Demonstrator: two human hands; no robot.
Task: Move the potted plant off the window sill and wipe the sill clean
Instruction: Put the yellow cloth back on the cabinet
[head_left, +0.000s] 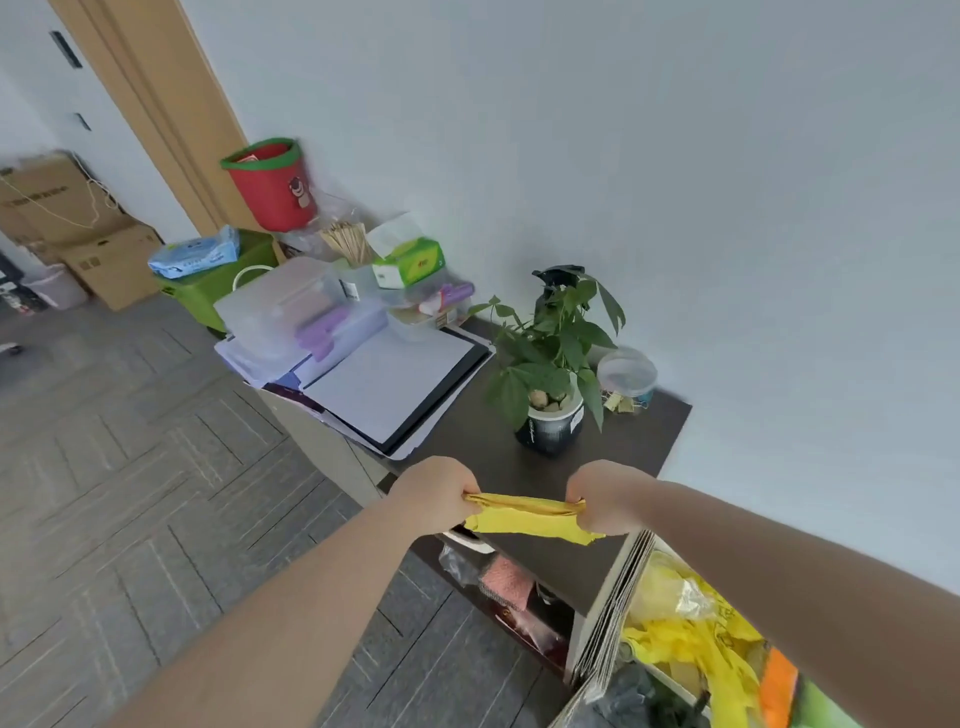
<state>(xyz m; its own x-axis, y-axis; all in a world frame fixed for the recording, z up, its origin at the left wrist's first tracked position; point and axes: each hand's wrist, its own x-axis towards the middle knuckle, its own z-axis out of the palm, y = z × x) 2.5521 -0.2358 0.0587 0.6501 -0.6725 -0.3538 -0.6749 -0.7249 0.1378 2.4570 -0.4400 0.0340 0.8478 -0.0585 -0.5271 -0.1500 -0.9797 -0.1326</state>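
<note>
- Two bare hands stretch one yellow cloth (530, 514) taut over the near edge of a dark shelf top (639, 441): the left hand (441, 493) is fisted around one bunched end, the right hand (602, 496) around the other, and a loose flap hangs below between them.
- One potted plant (553, 374) stands upright in a dark pot with a white rim, set back on the dark surface near the white wall (675, 156), well apart from the cloth.
- A bare strip of dark surface lies between the pot and the near edge, where the hands hover.
- Left of the plant, a stack of papers and a black folder (400, 384) overhangs the front edge of a neighbouring pale cabinet, just beside the leaves.
- Right of the plant, one clear lidded jar (626, 376) sits near the wall, close to the far corner of the top.
- Further back: one red bin with a green rim (272, 182), one green tissue box (410, 262), one green crate (218, 288), two cardboard boxes (78, 228).
- At lower right, a carton of yellow bags (691, 639) crowds the shelf's right end.
- Grey carpet floor (130, 467) lies open to the left.
</note>
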